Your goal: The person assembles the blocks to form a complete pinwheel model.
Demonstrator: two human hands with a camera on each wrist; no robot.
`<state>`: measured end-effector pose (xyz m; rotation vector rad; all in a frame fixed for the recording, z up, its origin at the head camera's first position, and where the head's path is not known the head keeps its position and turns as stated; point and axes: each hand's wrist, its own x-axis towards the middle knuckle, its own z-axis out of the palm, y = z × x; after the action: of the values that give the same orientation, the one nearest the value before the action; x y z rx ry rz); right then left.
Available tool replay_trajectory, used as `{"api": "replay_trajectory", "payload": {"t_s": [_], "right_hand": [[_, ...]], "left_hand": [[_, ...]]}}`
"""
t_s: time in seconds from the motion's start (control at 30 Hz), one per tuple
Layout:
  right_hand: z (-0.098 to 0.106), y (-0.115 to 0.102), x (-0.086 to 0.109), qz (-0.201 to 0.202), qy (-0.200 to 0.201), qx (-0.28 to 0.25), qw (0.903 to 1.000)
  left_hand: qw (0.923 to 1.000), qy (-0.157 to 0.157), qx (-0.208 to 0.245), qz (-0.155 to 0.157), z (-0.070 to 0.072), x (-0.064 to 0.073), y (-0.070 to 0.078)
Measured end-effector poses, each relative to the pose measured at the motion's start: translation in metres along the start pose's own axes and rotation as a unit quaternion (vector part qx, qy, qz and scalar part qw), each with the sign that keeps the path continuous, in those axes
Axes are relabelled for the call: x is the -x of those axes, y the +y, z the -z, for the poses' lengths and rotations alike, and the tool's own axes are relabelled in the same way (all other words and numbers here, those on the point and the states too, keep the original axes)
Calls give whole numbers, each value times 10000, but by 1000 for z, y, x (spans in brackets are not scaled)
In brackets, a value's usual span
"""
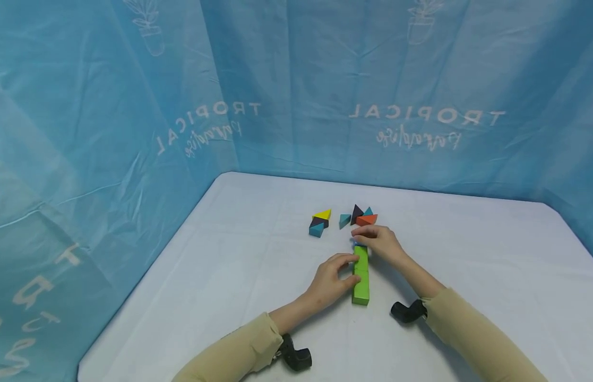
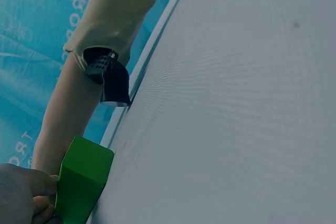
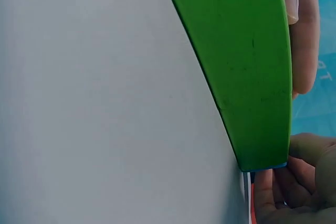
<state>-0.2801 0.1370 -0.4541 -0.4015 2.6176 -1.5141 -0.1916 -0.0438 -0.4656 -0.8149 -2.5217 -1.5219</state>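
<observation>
Two green blocks [image 1: 360, 289] lie end to end on the white tabletop, forming a straight bar that points away from me. My left hand [image 1: 329, 281] is at the bar's left side, with thumb and finger touching it near the seam. At the bar's far end, my right hand [image 1: 381, 244] pinches a small blue block [image 1: 357, 243], mostly covered by the fingers. In the right wrist view, the green bar [image 3: 244, 77] runs toward the right hand's fingers, and a thin blue edge shows there. The near end of the green bar [image 2: 84, 177] appears in the left wrist view.
Beyond the hands lie several triangular blocks: yellow [image 1: 323, 214], black [image 1: 318, 222] and blue [image 1: 317, 230] to the left; teal [image 1: 344, 220], black [image 1: 356, 213] and orange [image 1: 367, 219] to the right. A blue printed curtain [image 1: 296, 79] surrounds the table [image 1: 258, 212].
</observation>
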Motion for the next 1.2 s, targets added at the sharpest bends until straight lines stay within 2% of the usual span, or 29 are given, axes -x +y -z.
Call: {"api": "replay_trajectory", "payload": {"t_s": [0.13, 0.43, 0.5, 0.7, 0.8, 1.03, 1.2], "right_hand": [[-2, -2, 2, 119, -93, -110, 9998], [-4, -3, 3, 57, -83, -99, 9999], [-2, -4, 4, 17, 129, -114, 9999], [19, 1, -5, 114, 1118, -104, 9936], [29, 11, -12, 223, 1276, 75, 9915], [31, 26, -25, 359, 1089, 650, 9913], [28, 27, -26, 375, 1094, 911, 9891]], "left_hand": [[9999, 42, 59, 71, 1, -1, -2], [9998, 71, 124, 154, 3, 1, 1], [9998, 76, 126, 136, 3, 2, 2], [9999, 42, 119, 102, 1, 2, 2], [9999, 43, 102, 64, 0, 3, 1], [10000, 50, 21, -23, -2, 3, 2], [10000, 27, 39, 31, -3, 3, 4]]}}
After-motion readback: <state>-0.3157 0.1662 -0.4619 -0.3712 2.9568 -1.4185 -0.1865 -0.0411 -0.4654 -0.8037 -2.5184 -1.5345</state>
